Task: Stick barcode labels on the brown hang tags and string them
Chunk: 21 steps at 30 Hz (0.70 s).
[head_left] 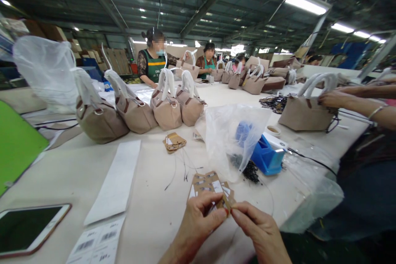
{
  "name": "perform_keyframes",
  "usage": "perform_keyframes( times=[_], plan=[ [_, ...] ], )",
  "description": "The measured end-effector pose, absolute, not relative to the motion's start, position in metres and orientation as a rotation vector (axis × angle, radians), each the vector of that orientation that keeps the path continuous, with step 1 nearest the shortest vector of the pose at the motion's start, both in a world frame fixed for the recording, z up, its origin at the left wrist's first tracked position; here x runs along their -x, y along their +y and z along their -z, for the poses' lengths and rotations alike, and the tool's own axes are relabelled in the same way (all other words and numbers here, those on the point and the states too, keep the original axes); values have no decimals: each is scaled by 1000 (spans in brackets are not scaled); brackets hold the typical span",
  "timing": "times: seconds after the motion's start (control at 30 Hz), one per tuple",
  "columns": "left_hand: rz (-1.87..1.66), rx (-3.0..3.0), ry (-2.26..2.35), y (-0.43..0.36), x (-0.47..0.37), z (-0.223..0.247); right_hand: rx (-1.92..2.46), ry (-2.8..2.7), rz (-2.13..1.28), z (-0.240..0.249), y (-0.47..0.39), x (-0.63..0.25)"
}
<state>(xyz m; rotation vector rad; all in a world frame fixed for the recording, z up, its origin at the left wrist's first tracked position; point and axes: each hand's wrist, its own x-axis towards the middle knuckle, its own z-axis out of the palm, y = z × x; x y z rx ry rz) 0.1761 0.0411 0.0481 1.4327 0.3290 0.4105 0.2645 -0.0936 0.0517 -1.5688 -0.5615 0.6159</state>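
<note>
You've got a fanned stack of brown card hang tags [209, 187] low centre, just above the near table edge, pinched from both sides: your left hand [198, 225] has thumb and fingers closed on the stack's lower edge, w/ the tags fanning up and away so each printed face shows, and your right hand [258, 231] has its fingertips pressed together on the stack's right corner, likely to peel one tag off. Just behind the tags lie thin black strings [182, 169] loose on the table, and a second small pile of tags [173, 142] sits further back. To the right, a clear plastic bag [232, 140] stands open, mouth toward you, w/ dark small fasteners [250, 171] spilling at its base, close enough to grab. A blue box [267, 156] sits just beside the bag. Left of you: white paper strip [116, 181], barcode label sheet [97, 245], and a phone [29, 229] face up at the near edge. Further back, beige handbags [167, 109] stand in a row w/ wrapped handles. A co-worker's arm [355, 103] rests on another bag at right; other people sit at the far side.
</note>
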Motion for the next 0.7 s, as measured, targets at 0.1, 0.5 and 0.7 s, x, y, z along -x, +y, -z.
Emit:
perform_keyframes(
  times=[0.1,0.5,0.7],
  plan=[
    [-423,-1514,325,42,-176,-46,1536,-452,-661,-44,-96,-265],
    [-428,-1823,335,32,-175,-55,1278,-163,-822,-25,-101,-265],
    [-425,-1793,352,30,-177,-54,1271,-173,-825,-18,-102,-267]
  ],
)
